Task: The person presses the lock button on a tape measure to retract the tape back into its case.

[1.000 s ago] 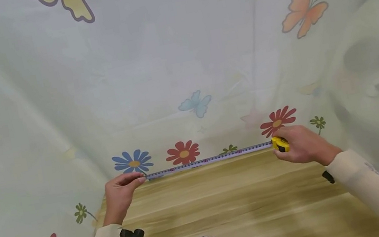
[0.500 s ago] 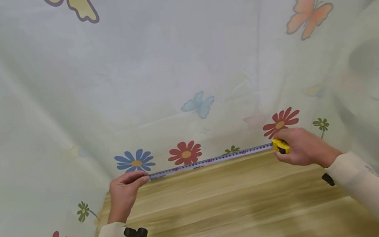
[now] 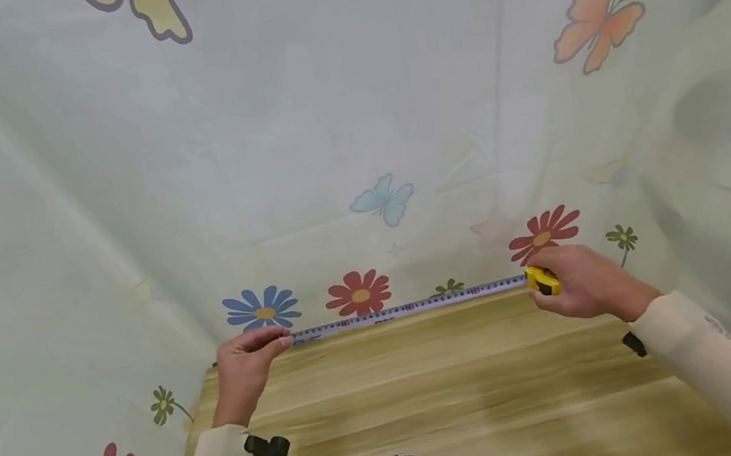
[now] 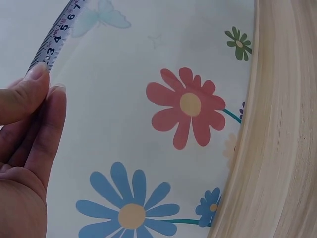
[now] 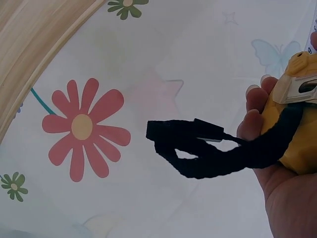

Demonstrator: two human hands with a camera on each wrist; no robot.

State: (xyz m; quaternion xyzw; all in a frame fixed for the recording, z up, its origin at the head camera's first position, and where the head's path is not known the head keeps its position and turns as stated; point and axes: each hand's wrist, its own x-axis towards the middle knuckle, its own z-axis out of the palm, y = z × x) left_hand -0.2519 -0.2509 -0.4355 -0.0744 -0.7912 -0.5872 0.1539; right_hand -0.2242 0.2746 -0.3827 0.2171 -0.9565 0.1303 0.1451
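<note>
The blade (image 3: 409, 307) of the yellow tape measure (image 3: 542, 281) runs left to right along the far edge of the desk (image 3: 437, 386), the person's right grip (image 3: 588, 282) clasping the body and the left grip (image 3: 244, 373) pinching the strip near its low numbers. The body looks light and hard, best held around its sides with the black strap (image 5: 210, 161) out of the way. The thin blade should prove springy, liable to buckle or recoil, so its end wants a firm pinch.

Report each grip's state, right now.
Left grip: pinching the flat, pale, number-marked measuring tape at its low-numbered end.
Right grip: holding the rounded yellow tape-measure case with black strap.
</note>
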